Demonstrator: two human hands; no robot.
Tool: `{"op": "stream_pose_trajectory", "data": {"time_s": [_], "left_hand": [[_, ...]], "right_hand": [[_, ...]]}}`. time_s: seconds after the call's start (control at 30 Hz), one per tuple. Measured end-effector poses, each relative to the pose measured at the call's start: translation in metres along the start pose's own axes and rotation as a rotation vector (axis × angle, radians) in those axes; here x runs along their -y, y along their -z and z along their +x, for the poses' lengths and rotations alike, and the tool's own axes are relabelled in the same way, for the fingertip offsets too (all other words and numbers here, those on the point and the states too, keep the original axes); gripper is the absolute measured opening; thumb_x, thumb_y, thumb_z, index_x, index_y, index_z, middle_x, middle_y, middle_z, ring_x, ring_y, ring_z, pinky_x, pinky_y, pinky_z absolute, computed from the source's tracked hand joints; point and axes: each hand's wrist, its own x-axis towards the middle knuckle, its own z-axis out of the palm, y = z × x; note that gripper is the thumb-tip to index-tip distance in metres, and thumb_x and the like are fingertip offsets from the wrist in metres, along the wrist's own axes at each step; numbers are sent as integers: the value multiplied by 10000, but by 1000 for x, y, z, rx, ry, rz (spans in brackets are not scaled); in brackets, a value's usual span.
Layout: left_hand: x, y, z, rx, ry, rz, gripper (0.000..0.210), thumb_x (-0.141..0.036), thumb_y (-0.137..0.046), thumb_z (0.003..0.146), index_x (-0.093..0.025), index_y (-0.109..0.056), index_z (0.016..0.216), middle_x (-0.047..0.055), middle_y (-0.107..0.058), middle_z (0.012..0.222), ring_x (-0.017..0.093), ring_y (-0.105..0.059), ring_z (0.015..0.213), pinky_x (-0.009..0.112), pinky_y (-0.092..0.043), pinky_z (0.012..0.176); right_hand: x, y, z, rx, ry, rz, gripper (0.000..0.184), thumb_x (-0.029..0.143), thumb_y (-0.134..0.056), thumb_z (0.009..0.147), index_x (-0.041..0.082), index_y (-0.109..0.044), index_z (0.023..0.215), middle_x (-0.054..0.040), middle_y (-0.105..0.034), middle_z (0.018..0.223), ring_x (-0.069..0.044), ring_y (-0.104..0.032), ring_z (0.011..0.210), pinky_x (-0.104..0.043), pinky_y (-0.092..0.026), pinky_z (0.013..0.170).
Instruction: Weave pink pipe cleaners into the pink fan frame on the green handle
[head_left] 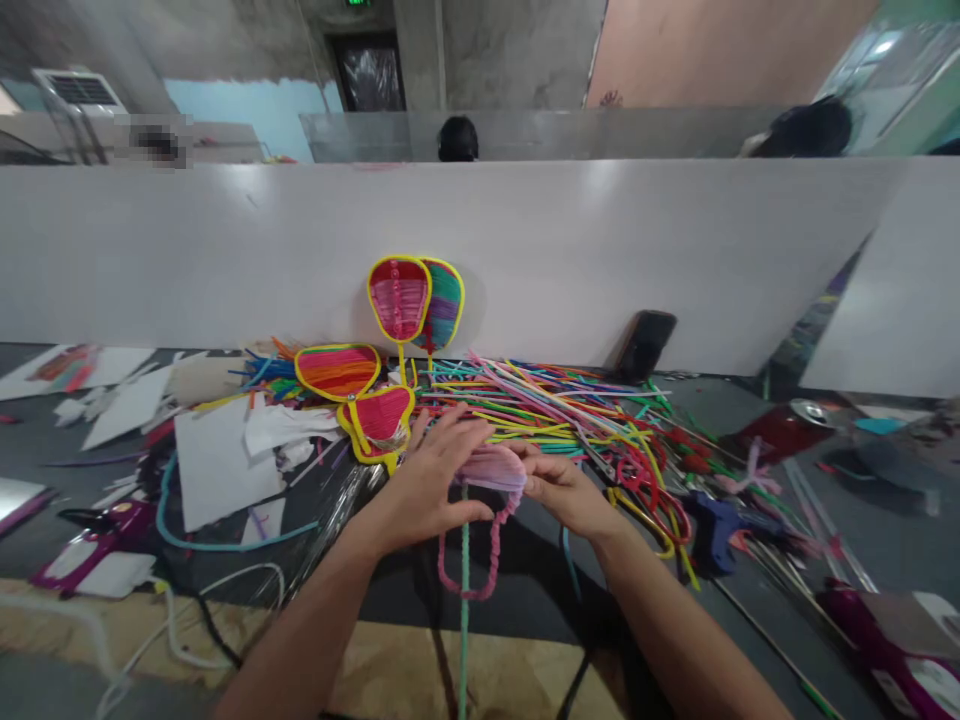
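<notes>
A small fan shape of pink pipe cleaners (491, 468) is between my hands, low over the table. Its lower outline is a darker twisted pink loop (493, 560). A mint green pipe-cleaner stem (464, 640) runs down from it across the loop. My right hand (559, 488) pinches the fan's right edge between thumb and fingers. At the left side, my left hand (435, 470) has its fingers stretched over the top edge and its thumb apart below. Whether its fingertips press on the fan is partly hidden.
Finished yellow-rimmed fans (400, 300) lean on the white partition (525, 250). Loose pipe cleaners (540, 400) spread behind my hands. Right are a phone (646, 345), a red can (784, 430) and a blue glue gun (716, 530). A purple glue gun (112, 540) with cords and paper (221, 465) lies left.
</notes>
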Motion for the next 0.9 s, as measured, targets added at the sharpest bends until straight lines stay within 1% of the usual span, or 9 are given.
{"op": "stream_pose_trajectory", "data": {"time_s": [0.07, 0.13, 0.2, 0.27, 0.43, 0.57, 0.67, 0.77, 0.9], "left_hand": [[-6, 4, 7, 133, -51, 170, 626, -289, -729, 678, -247, -483, 1252, 79, -524, 1317, 277, -357, 1303, 530, -61, 1107], [-7, 5, 12, 186, -66, 261, 510, -302, -654, 762, -242, -479, 1237, 81, -566, 1263, 243, -468, 1210, 516, -115, 1098], [-4, 6, 14, 203, -74, 306, 438, -300, -602, 809, -239, -480, 1225, 76, -594, 1221, 219, -520, 1143, 493, -175, 1082], [-1, 7, 14, 204, -86, 336, 414, -300, -588, 822, -237, -486, 1219, 70, -604, 1200, 214, -525, 1129, 467, -225, 1061], [0, 8, 13, 231, -85, 372, 423, -315, -602, 817, -200, -508, 1213, 82, -614, 1172, 220, -529, 1105, 395, -342, 983], [2, 7, 12, 213, -69, 376, 465, -345, -600, 817, -198, -495, 1246, 90, -601, 1185, 223, -534, 1098, 371, -385, 948], [4, 6, 11, 198, -70, 354, 492, -387, -579, 825, -213, -478, 1273, 86, -593, 1185, 223, -530, 1106, 364, -400, 944], [6, 6, 10, 203, -70, 332, 475, -387, -554, 841, -214, -479, 1277, 86, -592, 1185, 220, -530, 1107, 363, -408, 944], [8, 5, 11, 202, -66, 316, 454, -360, -557, 843, -216, -489, 1268, 81, -598, 1177, 215, -535, 1094, 362, -410, 950]], "right_hand": [[0, 0, 0, 24, 10, 1, 127, 336, -626, 818, 241, -710, 812, -41, -572, 1160, -189, -515, 1092, -365, -356, 977], [1, 0, 0, 25, 25, -20, 119, 324, -617, 827, 244, -704, 817, -37, -576, 1146, -183, -522, 1077, -355, -370, 960], [2, 0, 1, 9, 45, -81, 123, 324, -610, 833, 241, -701, 826, -42, -586, 1114, -186, -530, 1062, -357, -382, 944], [2, 0, 1, -13, 84, -183, 131, 326, -598, 841, 241, -698, 849, -49, -597, 1074, -189, -538, 1040, -365, -391, 933], [1, 3, 3, -43, 282, -524, 100, 304, -598, 843, 258, -685, 860, -46, -623, 997, -198, -516, 1029, -402, -364, 953], [1, 5, 2, -73, 380, -714, 117, 228, -571, 859, 269, -656, 928, -37, -650, 909, -200, -506, 1001, -414, -372, 930], [2, 4, 2, -79, 398, -749, 135, 203, -538, 873, 268, -639, 933, -31, -656, 865, -197, -514, 953, -415, -384, 907], [1, 3, 2, -85, 369, -729, 139, 212, -511, 884, 263, -638, 911, -36, -648, 837, -205, -502, 958, -413, -396, 888], [-4, -1, 2, -111, 308, -577, 116, 249, -535, 875, 263, -651, 883, -38, -639, 842, -204, -506, 952, -411, -391, 895]]}}
